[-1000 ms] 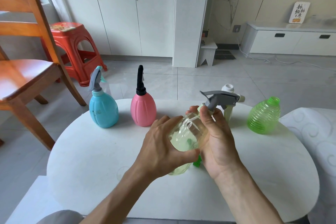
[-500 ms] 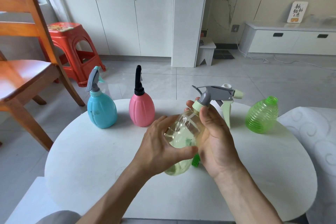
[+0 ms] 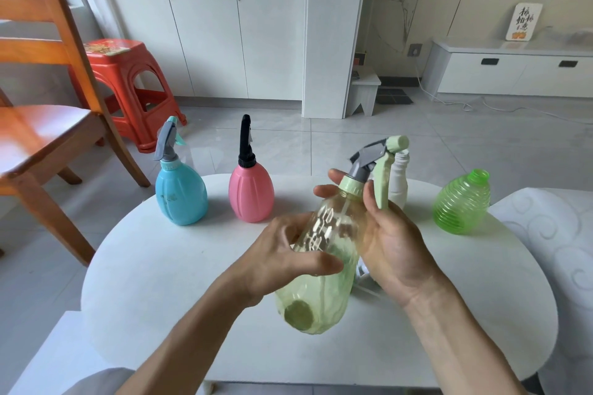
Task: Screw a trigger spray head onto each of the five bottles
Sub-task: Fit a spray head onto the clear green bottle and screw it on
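Observation:
A clear pale-green bottle (image 3: 324, 269) is tilted above the white round table (image 3: 160, 266), its base toward me. My left hand (image 3: 285, 256) wraps its body. My right hand (image 3: 388, 240) holds its neck, fingers around the pale-green collar of a grey trigger spray head (image 3: 369, 159) seated on it. A blue bottle (image 3: 181, 192) with a grey spray head and a pink bottle (image 3: 251, 192) with a black one stand at the back left. A white bottle (image 3: 399, 184) and a ribbed green bottle (image 3: 462, 205) stand open-necked at the back right.
A wooden chair (image 3: 48, 125) and a red plastic stool (image 3: 128, 86) stand left of the table. A white patterned cushion (image 3: 552, 234) adjoins the table's right edge. Something small lies on the table behind the held bottle, mostly hidden.
The bottle has tipped further, its base now swung toward me. The spray head has turned so its nozzle points away to the upper right. Both hands have shifted their grip.

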